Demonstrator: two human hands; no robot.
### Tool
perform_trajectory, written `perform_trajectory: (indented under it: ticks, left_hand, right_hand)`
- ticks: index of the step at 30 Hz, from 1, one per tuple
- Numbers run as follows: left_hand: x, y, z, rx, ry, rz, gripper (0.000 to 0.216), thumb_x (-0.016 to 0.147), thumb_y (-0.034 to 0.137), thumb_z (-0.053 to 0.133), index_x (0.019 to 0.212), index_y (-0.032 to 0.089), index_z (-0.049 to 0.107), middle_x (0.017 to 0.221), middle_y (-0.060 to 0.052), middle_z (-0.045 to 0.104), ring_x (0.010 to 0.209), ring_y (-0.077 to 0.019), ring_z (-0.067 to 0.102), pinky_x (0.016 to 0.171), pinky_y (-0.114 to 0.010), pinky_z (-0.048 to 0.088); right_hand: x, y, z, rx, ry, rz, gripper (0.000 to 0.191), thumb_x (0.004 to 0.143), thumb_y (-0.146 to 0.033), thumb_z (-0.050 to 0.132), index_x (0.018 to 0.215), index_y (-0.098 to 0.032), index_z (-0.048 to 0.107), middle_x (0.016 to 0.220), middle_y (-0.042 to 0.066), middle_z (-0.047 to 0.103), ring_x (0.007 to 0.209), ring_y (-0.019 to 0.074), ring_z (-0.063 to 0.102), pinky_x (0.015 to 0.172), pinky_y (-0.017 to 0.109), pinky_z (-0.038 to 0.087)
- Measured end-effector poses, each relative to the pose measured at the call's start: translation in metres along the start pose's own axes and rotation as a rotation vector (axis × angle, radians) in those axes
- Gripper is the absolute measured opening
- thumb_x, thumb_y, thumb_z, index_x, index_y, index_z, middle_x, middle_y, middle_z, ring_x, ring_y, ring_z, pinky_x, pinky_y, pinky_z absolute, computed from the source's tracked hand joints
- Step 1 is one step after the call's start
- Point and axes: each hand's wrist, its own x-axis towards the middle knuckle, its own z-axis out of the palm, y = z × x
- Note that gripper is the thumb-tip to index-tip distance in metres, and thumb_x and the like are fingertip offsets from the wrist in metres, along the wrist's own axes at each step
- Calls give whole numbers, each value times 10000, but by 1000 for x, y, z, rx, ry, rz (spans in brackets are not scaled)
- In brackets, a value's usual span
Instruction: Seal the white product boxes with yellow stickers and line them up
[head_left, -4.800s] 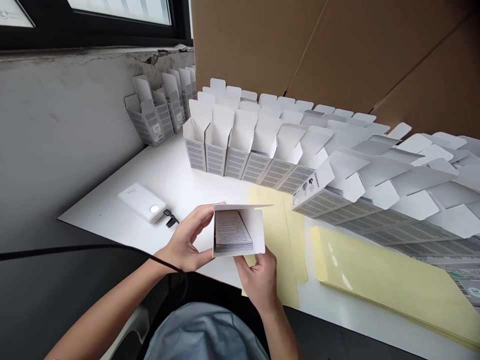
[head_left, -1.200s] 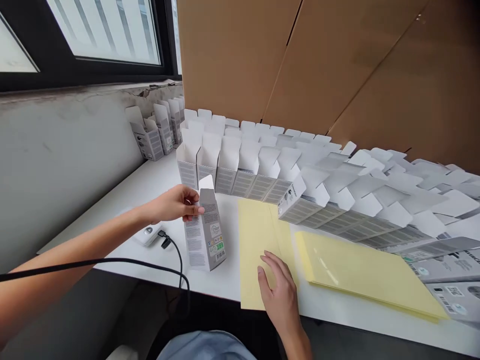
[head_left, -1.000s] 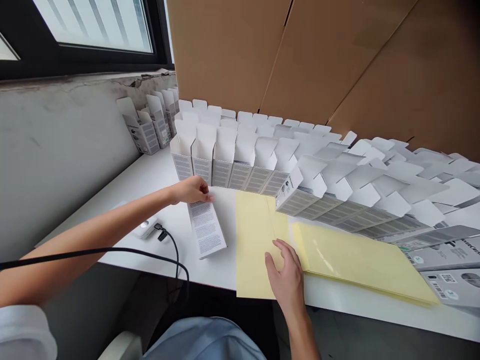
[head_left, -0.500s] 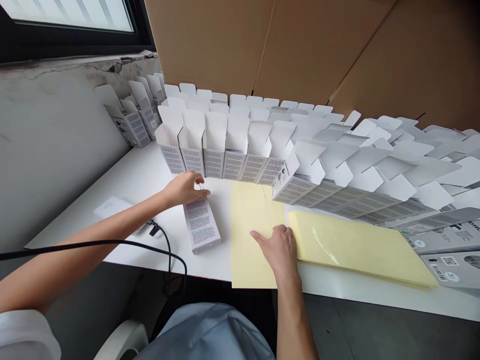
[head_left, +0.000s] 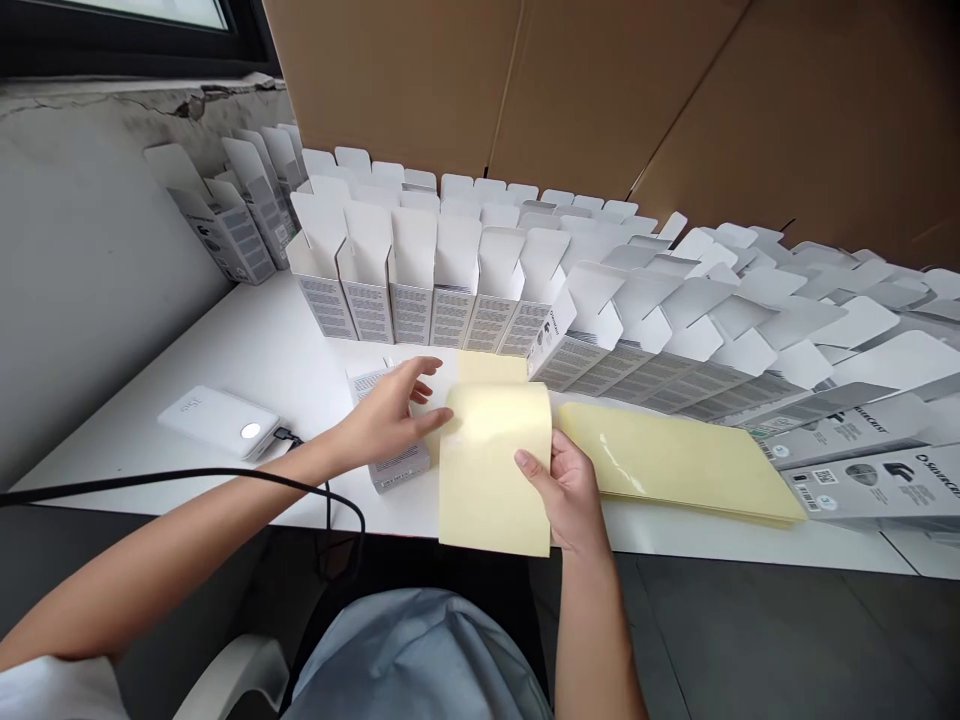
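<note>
- Now, at the fingertips: pinching the right edge of a yellow sheet (head_left: 495,480) with the right hand (head_left: 570,495), thumb on top, other fingers tucked beneath
- Pressing on that sheet's far left corner with the left hand (head_left: 386,420), fingers spread fairly wide and flat, gripping nothing
- Curling up and over toward the near side at the sheet's far end, with the near end hanging just past the edge of the white table (head_left: 247,350)
- Under the left palm and just left of the sheet: a white box (head_left: 397,468) lying flat, partly hidden by the hand
- Just right of the right hand: a flat stack of yellow sheets (head_left: 675,460)
- Left of the left forearm: a white power bank (head_left: 214,420) with a black cable (head_left: 330,500) plugged in
- Farther out, along the far side: rows of open white boxes (head_left: 450,280) standing upright, leaning over toward the right
- At the far right: flattened printed cartons (head_left: 862,475); behind it all, brown cardboard (head_left: 600,90)
</note>
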Motion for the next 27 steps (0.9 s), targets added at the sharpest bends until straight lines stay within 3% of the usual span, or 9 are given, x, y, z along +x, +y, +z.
perform_trajectory:
  ticks: [3,5,8,14,16,19,23,25,27]
  left_hand:
    - [-7,5,10,-234,-121,-80,840,748,521,675,1435,192,319,1274,-145,531,944,-98,611,752,-188,510]
    - [-10,9,13,-444,-175,-91,815,751,458,689,1420,196,305,1054,-85,599,844,-63,597,753,-183,513]
    - [-13,15,16,-629,-147,-60,775,736,392,721,1379,187,339,799,-2,554,732,-35,562,701,-156,498]
    - [-21,20,30,-707,-31,21,516,693,383,790,1040,89,546,879,-72,633,752,-37,618,701,-121,526]
    - [-23,20,34,-763,-36,19,543,680,383,806,1059,97,543,895,-74,648,762,-46,640,712,-132,549]
    - [-26,20,37,-822,-11,-21,673,658,394,825,1169,135,473,877,-65,674,752,-85,677,706,-167,581]
    - [-30,22,40,-843,77,-26,669,642,394,835,1130,125,465,820,-57,686,719,-99,684,659,-147,572]
    - [-30,22,41,-857,96,-5,641,654,393,828,1123,126,482,829,-58,693,729,-100,687,669,-153,578]
    - [-30,21,43,-865,129,-18,595,644,394,835,1068,119,521,829,-59,697,733,-97,685,694,-162,585]
  right_hand:
    - [-9,-16,4,119,-23,-45,416,807,-356,745,1162,-183,614,1146,119,708,973,253,692,815,375,571]
    - [-13,-23,4,163,0,-69,419,801,-331,751,1171,-182,621,1139,122,712,957,251,697,805,374,575]
    - [-16,-25,0,185,40,-71,424,754,-309,788,1131,-175,649,1108,120,724,953,255,700,815,376,577]
    - [-17,-19,2,238,49,97,520,688,-321,839,1146,-158,655,1078,132,734,949,291,709,843,434,582]
    - [-16,-19,7,241,58,75,530,704,-315,830,1172,-157,638,1104,134,726,989,295,701,872,438,573]
    - [-16,-21,11,203,145,-20,499,712,-303,828,1144,-173,615,1114,121,719,986,268,694,835,393,573]
    - [-15,-18,14,118,283,-131,507,725,-335,819,1135,-164,575,1109,135,705,965,240,687,831,378,562]
    - [-15,-17,16,-38,362,-223,611,748,-354,799,1251,-157,513,1168,160,662,1028,256,664,869,415,548]
    - [-14,-19,19,-350,547,-465,657,763,-322,790,1317,-160,475,1195,165,611,1083,261,618,896,429,525]
